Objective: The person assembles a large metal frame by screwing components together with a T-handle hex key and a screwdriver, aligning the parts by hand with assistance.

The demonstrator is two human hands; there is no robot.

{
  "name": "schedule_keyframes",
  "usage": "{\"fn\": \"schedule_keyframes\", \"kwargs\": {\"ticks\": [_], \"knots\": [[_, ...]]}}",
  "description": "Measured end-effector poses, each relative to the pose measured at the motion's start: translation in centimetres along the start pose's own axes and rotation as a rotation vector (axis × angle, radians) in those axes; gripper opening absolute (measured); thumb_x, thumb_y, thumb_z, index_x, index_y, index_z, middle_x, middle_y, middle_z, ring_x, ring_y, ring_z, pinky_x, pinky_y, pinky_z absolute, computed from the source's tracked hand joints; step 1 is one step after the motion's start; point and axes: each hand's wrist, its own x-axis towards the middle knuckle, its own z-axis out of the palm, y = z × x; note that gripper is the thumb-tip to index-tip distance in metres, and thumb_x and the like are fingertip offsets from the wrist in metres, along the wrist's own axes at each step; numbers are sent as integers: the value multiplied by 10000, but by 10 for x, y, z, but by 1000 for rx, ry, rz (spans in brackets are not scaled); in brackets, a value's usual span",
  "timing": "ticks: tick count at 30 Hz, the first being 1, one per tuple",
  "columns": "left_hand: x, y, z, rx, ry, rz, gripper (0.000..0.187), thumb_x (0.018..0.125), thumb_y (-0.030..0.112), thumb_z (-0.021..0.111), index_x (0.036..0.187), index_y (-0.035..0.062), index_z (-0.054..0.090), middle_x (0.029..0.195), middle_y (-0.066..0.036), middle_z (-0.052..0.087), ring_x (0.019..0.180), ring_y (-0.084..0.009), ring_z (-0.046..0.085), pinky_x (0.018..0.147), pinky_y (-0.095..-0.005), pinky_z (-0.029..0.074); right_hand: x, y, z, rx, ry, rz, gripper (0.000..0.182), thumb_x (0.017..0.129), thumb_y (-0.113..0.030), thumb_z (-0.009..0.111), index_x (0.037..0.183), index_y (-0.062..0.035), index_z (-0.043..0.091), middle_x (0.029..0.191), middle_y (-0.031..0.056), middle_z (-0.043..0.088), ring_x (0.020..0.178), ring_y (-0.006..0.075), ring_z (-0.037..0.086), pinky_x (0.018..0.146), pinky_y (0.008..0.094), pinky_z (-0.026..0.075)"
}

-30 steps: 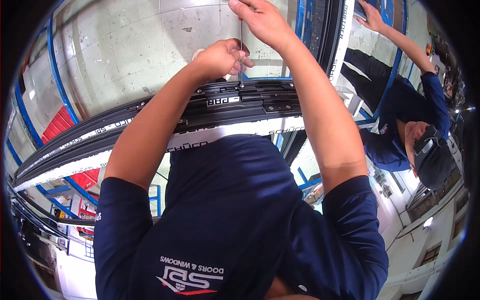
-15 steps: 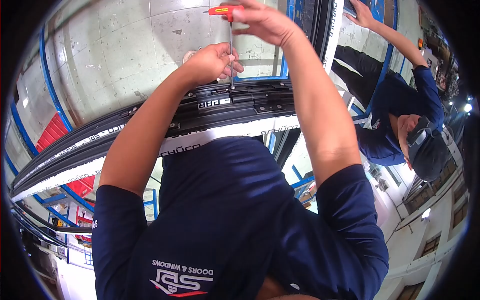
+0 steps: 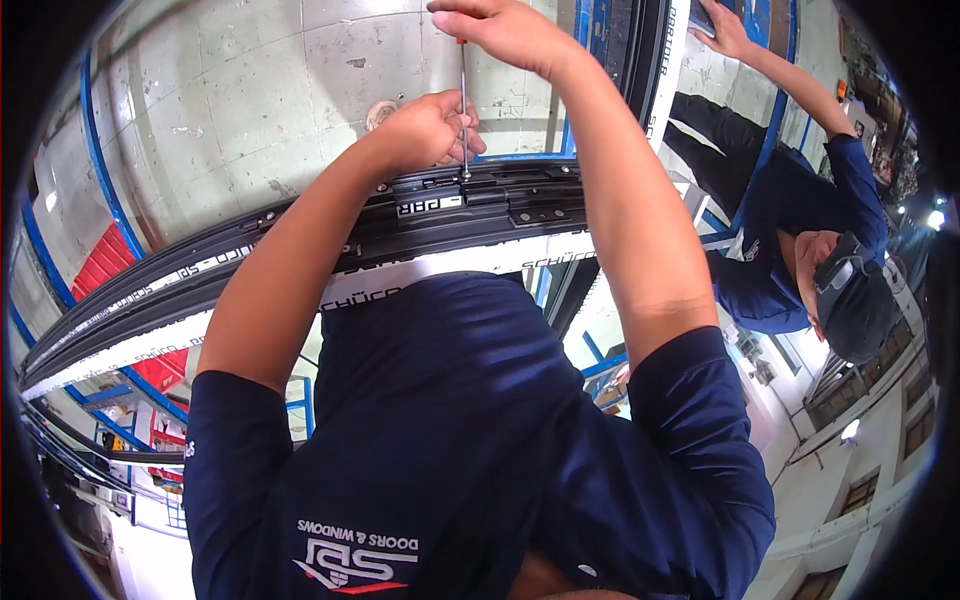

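Note:
A T-handle hex key point(image 3: 464, 85) with a red handle and a thin metal shaft stands upright over the black window-frame profile point(image 3: 380, 232). Its tip meets a small screw point(image 3: 466, 175) at the profile's far edge. My right hand point(image 3: 510, 32) is closed over the red handle and hides most of it. Lower down, my left hand point(image 3: 428, 130) holds the shaft between thumb and fingers, just above the profile. A white label point(image 3: 431, 205) and dark hardware pieces lie along the profile near the screw.
White printed tape point(image 3: 440, 266) runs along the profile's near side. Another taped profile point(image 3: 655, 90) rises at the right. Blue metal rails point(image 3: 105, 185) and a red crate point(image 3: 104, 265) are at the left. At the right a person in a cap point(image 3: 800, 220) reaches toward that profile.
My right hand has moved left and closed over the red handle, which was plainly visible before. My left hand stays at the shaft, almost unmoved.

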Motion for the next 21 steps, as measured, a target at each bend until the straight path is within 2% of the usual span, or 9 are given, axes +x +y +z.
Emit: {"fn": "schedule_keyframes", "kwargs": {"ticks": [1,5,8,9,11,13,17,20,21], "knots": [[-1,1,0,3,-13,1,279,1098,200,410,1214,-3,561,1117,-107,738,959,-180,701,873,-350,571,-5,4,2,-354,91,-22,419,952,-353,635,1247,-62,699,1119,207,721,1092,392,667,995,452,502],[14,-9,3,101,-48,16,258,1097,157,408,1209,-37,536,1075,-153,750,892,-196,718,775,-313,581,4,-29,18,-1036,86,-11,332,959,-333,616,933,-39,767,890,148,765,856,287,744,839,460,545],[3,-6,-1,-20,-54,-21,261,1095,163,412,1208,-35,538,1059,-147,761,886,-187,717,775,-310,578,22,-15,13,-1140,152,-173,351,934,-315,659,1024,8,760,852,177,758,743,246,739,701,394,564],[5,-9,1,-26,-36,-6,250,1093,160,410,1197,-26,541,1042,-144,768,880,-179,714,775,-311,579,20,-32,-6,-696,53,48,398,917,-318,683,1131,15,732,860,176,761,733,239,734,679,378,566],[8,-10,-1,9,-54,6,246,1095,165,408,1194,-18,541,1050,-144,765,882,-182,713,778,-315,578,7,-43,-44,-49,-89,234,688,891,-333,718,1457,17,542,905,159,771,813,225,729,812,364,566],[10,-14,-4,30,-86,19,237,1098,178,406,1186,3,539,1067,-146,758,898,-193,715,786,-325,578,-9,-1,-52,522,-168,178,816,918,-432,729,1552,-27,413,1316,139,663,1197,212,615,1026,426,469],[7,-8,-5,21,-102,7,247,1098,193,405,1185,3,537,1080,-147,754,907,-199,718,795,-331,580,-14,72,-31,1183,-353,223,801,948,-453,711,1582,-89,383,1566,82,462,1377,200,473,1023,479,464],[9,-8,-3,44,-108,-1,247,1098,196,405,1180,3,536,1076,-147,754,905,-198,720,805,-335,583,-21,66,-17,1276,-208,249,558,983,-372,691,1449,-99,552,1377,76,622,1230,192,584,974,421,495],[9,-8,-3,63,-111,2,247,1097,198,406,1180,5,536,1077,-150,753,908,-197,721,811,-337,583,-11,79,-8,1216,-307,51,793,941,-445,721,1540,-34,401,1468,162,540,1350,310,544,1045,492,477]]}}
